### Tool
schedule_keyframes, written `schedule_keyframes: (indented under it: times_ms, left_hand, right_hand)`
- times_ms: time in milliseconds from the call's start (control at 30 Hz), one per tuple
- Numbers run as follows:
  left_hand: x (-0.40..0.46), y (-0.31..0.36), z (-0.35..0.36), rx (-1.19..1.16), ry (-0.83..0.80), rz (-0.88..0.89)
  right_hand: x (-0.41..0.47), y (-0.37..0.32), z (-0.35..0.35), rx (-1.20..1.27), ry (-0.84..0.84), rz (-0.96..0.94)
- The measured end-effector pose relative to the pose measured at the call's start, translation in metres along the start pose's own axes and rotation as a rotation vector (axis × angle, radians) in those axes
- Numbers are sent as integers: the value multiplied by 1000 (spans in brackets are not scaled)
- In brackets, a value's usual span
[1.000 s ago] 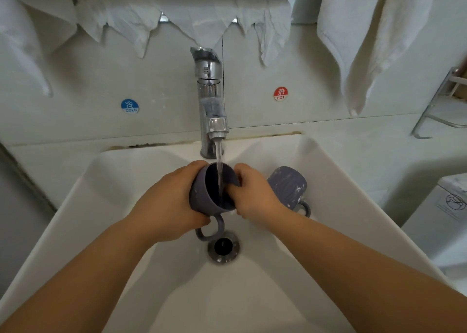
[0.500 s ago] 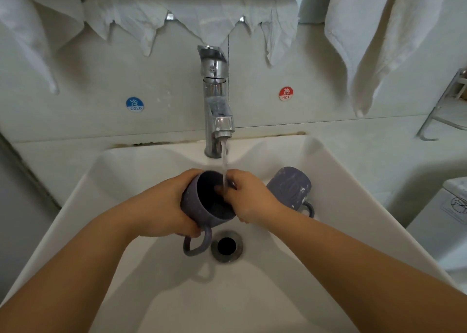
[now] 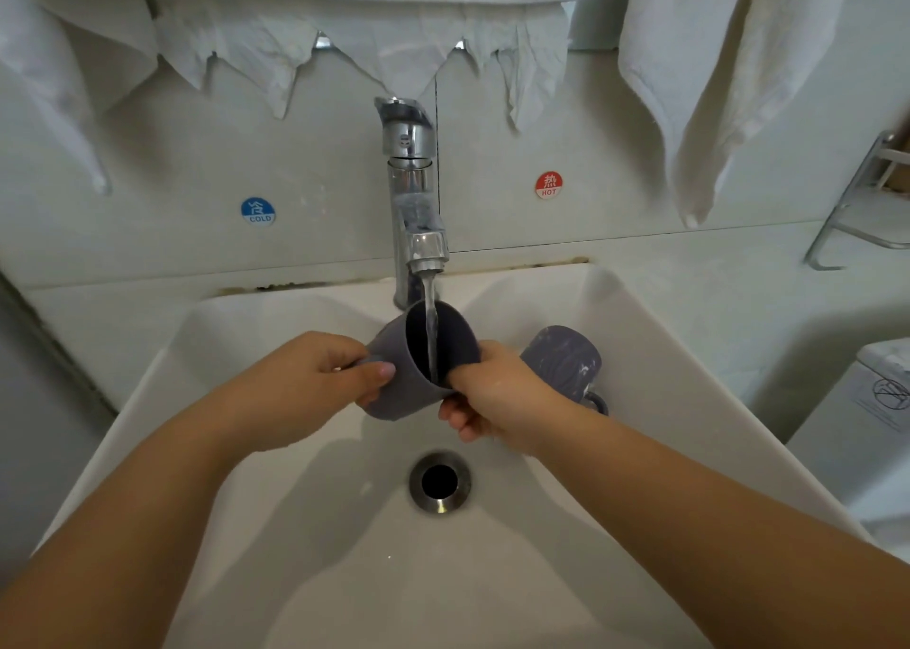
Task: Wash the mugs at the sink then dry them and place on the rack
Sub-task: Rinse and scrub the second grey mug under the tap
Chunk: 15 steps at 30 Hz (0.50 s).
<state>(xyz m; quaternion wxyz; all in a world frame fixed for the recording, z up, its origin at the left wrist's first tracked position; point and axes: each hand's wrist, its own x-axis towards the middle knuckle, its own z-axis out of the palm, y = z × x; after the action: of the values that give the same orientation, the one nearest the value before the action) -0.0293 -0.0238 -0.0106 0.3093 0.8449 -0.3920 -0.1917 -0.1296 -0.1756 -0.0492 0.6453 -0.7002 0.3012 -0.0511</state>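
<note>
Since a second ago the mug (image 3: 423, 358) has been turned, handle now inside the left hand (image 3: 305, 387), mouth under the tap (image 3: 418, 215) stream. The right hand (image 3: 492, 397) grasps its rim. Rinsing continues. A second mug (image 3: 561, 362), just beyond the right hand, awaits washing.

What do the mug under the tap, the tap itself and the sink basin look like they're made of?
Held mug: matte grey-purple, no glare; plastic or matte ceramic, can't tell. Tap: polished chrome-like metal, mirror reflections. Sink basin: glossy white, smooth with soft highlights, probably glazed ceramic.
</note>
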Motion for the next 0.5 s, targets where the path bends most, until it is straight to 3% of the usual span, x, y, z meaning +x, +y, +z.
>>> schedule_keyframes:
  times_ms: [233,400,500]
  left_hand:
    - [-2,1,0,-138,160,84]
    - [-1,-3,-2,-178,151,91]
    - [1,-7,-2,-271,105,56]
  right_hand:
    - [-2,-5,5,-124,-52,-37]
    - [6,2,3,-383,95,-178]
    - [7,6,4,-395,155,-178]
